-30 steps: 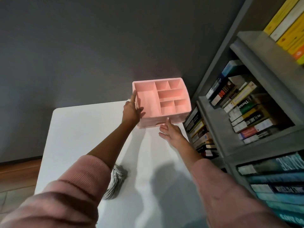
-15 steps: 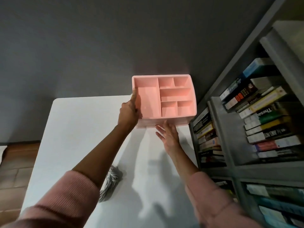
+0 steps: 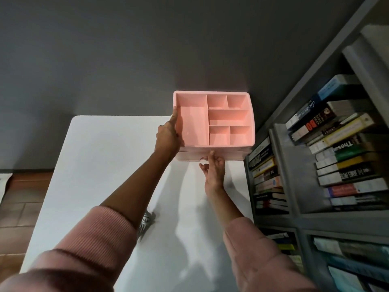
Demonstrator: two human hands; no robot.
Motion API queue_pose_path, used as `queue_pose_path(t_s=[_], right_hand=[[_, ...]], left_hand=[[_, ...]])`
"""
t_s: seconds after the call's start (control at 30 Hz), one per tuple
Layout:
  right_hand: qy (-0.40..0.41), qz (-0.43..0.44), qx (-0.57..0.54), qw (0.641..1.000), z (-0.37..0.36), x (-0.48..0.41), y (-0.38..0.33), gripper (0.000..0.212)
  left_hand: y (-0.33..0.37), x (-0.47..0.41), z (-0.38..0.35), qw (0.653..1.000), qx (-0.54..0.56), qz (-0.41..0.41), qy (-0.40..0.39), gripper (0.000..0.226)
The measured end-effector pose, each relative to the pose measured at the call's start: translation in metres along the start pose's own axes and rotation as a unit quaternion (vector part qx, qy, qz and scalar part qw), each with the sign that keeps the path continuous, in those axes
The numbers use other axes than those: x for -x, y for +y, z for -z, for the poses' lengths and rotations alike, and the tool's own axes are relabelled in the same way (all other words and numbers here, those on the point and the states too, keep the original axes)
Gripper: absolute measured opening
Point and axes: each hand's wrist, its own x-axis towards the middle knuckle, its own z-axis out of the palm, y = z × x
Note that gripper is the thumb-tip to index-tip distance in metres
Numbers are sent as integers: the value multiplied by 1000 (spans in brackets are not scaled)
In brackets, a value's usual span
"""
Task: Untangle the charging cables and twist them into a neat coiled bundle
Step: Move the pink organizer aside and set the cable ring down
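A pink plastic organizer (image 3: 214, 121) with several empty top compartments stands at the far end of the white table (image 3: 105, 161). My left hand (image 3: 167, 137) grips its left side, thumb on the rim. My right hand (image 3: 212, 168) is at its lower front, fingers pinched on a small drawer knob (image 3: 202, 159). A grey-and-white twisted cable bundle (image 3: 145, 223) lies on the table, mostly hidden under my left forearm.
A grey bookshelf (image 3: 294, 165) packed with books stands close against the table's right side. A dark grey wall rises behind the organizer. Brown tiled floor (image 3: 19, 199) shows at the left.
My right hand has moved from flat on the table up to the organizer's front and closed on the knob. The left hand keeps its hold on the side.
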Motion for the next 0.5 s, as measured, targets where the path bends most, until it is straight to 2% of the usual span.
queue_pose_path(t_s=[0.07,0.2,0.5], right_hand=[[-6,-5,3,1000,0,4,-3,23],[-34,-3,13,999,7,18,-13,17],[-26,-16,109,994,39,60,-10,29]], left_hand=[[3,4,-1,1000,-3,-6,6,69],[12,9,-3,1000,6,23,12,47],[16,15,-6,999,-22,23,14,68]])
